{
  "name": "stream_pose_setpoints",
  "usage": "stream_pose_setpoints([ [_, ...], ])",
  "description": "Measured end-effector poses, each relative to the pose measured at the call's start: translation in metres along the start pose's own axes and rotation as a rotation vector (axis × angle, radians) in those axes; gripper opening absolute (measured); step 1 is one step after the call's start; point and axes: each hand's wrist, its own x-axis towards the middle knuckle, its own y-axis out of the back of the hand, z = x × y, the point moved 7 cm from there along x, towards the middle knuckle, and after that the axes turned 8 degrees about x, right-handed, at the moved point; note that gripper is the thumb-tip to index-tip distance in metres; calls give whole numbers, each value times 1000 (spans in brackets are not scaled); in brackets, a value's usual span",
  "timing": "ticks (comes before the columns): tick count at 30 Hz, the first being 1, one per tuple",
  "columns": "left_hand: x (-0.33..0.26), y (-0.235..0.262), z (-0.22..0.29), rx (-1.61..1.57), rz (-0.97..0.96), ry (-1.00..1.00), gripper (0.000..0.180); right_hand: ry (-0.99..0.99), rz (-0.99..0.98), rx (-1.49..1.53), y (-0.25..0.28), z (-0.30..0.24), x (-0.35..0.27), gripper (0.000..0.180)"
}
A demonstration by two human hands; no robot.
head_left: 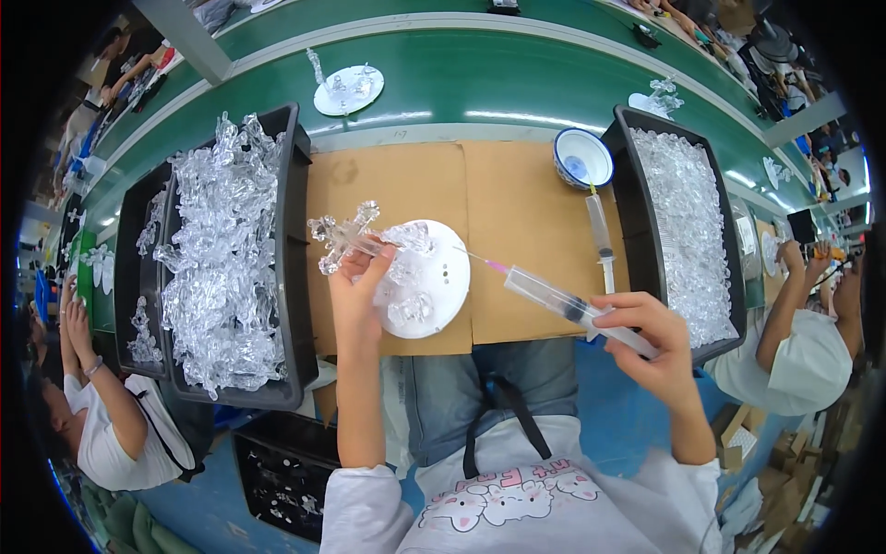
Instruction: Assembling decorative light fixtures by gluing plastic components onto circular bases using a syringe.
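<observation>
My left hand (357, 291) is closed on a clear plastic piece with knobbly, flower-like ends (349, 235), tilted above the left side of a white round disc (450, 309). More clear plastic parts (409, 305) sit on the disc, close to my fingers, and a few small dark spots show on its face. In my right hand (653, 343) is a large clear syringe (544, 294) with a pink needle hub. Its thin needle points left, and the tip is over the disc's right edge, apart from the plastic piece.
Cardboard (517, 222) covers the work area. Black bins of clear plastic parts stand left (300, 212) and right (729, 277). A blue-rimmed bowl (598, 152) is at the back right, a second syringe (599, 226) beside it. Behind runs a green conveyor (443, 78) carrying a white disc (365, 100). People work both sides.
</observation>
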Motion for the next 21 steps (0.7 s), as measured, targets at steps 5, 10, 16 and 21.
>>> stream_pose_setpoints([
  [5, -16, -4, 6, -90, -32, 45, 22, 70, -91, -273, -4, -42, 20, 32],
  [10, -27, -4, 10, -186, -69, 74, 27, 78, -206, -386, -14, -64, 27, 33],
  [16, -34, -5, 21, -189, -80, 39, 30, 47, -265, -502, -19, -75, 30, 31],
  [21, -38, -3, 27, -116, -62, 26, 30, 38, -290, -505, -21, -73, 31, 32],
])
